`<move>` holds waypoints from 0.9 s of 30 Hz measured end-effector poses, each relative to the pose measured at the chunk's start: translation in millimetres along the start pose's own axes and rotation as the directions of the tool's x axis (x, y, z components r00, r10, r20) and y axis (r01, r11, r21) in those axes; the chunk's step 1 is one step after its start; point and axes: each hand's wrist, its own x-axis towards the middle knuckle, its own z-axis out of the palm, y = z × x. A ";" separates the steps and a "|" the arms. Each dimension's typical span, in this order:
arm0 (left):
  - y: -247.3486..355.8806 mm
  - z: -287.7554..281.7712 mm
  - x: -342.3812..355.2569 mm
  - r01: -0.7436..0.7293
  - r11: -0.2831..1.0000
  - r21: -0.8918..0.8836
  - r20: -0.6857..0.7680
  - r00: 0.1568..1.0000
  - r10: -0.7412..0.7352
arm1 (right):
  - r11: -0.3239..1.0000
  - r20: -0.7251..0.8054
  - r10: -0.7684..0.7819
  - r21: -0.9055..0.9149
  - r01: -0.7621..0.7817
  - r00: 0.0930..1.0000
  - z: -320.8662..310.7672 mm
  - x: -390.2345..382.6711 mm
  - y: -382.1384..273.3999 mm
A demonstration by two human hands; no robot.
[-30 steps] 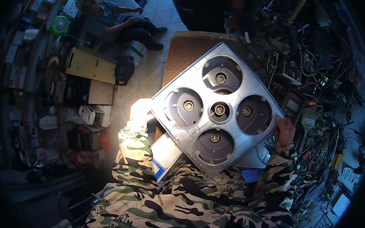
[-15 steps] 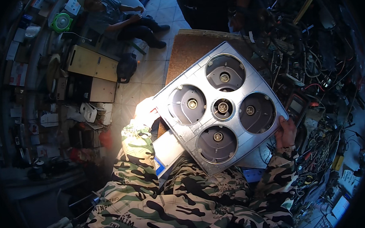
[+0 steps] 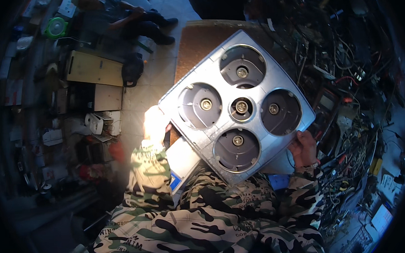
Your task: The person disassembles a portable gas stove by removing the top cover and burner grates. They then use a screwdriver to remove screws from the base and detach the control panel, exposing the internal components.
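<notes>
A square silver-grey panel [image 3: 236, 107] with several round recesses, each with a metal hub in its middle, is tilted up in front of me. My left hand [image 3: 156, 125], washed out by bright light, grips the panel's left edge. My right hand [image 3: 303, 147] holds its lower right edge from behind. Both sleeves are camouflage cloth. Under the panel lies a white box-like piece [image 3: 181, 161] with a blue sticker.
A brown workbench top [image 3: 196, 43] lies behind the panel. Tangled wires and electronic parts [image 3: 350, 117] crowd the right side. On the tiled floor to the left sit a yellow case [image 3: 93, 68], boxes and clutter. Another person [image 3: 117, 18] sits at the far top left.
The panel has shifted slightly up and to the right in my hands, with its tilt nearly the same. Both hands keep their hold.
</notes>
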 end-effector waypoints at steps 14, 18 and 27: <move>39.1 145.4 -118.2 -0.816 0.289 0.501 0.833 0.365 -0.415 | 0.872 0.048 0.428 -0.285 -0.398 0.903 38.8 -78.3 80.0; 41.4 163.9 -109.9 -0.739 0.291 0.607 0.729 0.372 -0.575 | 0.882 0.079 0.400 -0.305 -0.360 0.913 43.4 -79.2 80.0; 42.3 176.7 -122.2 -0.774 0.212 0.596 0.727 0.408 -0.553 | 0.948 0.340 0.288 -0.231 -0.217 0.895 63.3 -95.9 70.1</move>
